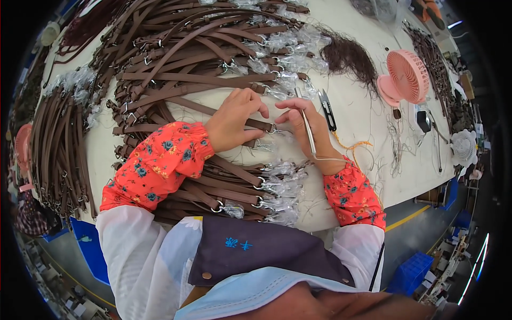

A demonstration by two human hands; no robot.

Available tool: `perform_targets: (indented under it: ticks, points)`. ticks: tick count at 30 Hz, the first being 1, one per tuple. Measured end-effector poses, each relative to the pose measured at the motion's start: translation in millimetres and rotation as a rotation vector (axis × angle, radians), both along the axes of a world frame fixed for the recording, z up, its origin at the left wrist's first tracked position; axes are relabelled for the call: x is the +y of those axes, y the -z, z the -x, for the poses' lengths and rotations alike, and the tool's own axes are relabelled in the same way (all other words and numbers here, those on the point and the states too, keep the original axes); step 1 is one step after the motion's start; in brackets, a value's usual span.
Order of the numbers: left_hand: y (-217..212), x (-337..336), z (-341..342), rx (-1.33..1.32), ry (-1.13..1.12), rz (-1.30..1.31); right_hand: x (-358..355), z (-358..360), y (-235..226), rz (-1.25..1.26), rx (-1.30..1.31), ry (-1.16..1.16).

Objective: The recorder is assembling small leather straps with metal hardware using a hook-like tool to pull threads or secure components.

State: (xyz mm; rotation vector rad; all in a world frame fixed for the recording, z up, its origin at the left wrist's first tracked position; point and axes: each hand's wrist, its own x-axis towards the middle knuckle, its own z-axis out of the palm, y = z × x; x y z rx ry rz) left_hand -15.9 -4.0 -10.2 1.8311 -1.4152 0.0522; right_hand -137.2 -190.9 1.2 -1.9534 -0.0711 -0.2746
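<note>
My left hand (234, 120) is closed on a narrow brown strap (260, 125), thumb and fingers near the end with a metal ring. That end points at my right hand (309, 128), which is closed round a slim silver metal tool (307, 128). The tool lies across the palm, one end standing above the fingers and a thin bent end near the wrist. Its exact kind does not show. Beside the ring is clear plastic wrap (280, 140). Black thread snips (327, 110) lie just right of my right hand.
Many brown straps (176, 77) with plastic-wrapped metal ends cover the table's left and middle; another bundle (61, 144) lies far left. Dark threads (349, 56) are heaped at the back. A pink fan (406, 77) stands right. Orange thread (354, 145) lies by my right wrist.
</note>
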Motion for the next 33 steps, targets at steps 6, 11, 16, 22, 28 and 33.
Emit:
perform_targets:
  ticks: [6, 11, 16, 22, 28, 33]
  points:
    - [-5.2, 4.5, 3.7, 0.382, 0.169, -0.205, -2.0, 1.0, -3.5, -0.232, -0.023, 0.008]
    - [-0.7, 3.5, 1.2, 0.284, 0.186, -0.102, -6.8, 2.5, -7.9, -0.594, 0.142, -0.027]
    - [-9.8, 5.6, -3.0, 0.485, 0.055, -0.22, -3.9, 5.4, -6.0, -0.575, 0.162, -0.112]
    - [5.0, 10.3, -12.4, 0.972, 0.018, -0.126, 0.4, 7.4, -8.3, -0.507, 0.23, -0.124]
    - [-12.8, 12.8, -1.8, 0.458, 0.033, -0.202, 1.1, 6.8, -5.3, -0.582, 0.177, -0.056]
    - [-7.4, 9.9, 4.4, 0.19, 0.156, -0.244, 1.2, 4.3, -0.9, -0.584, 0.107, 0.009]
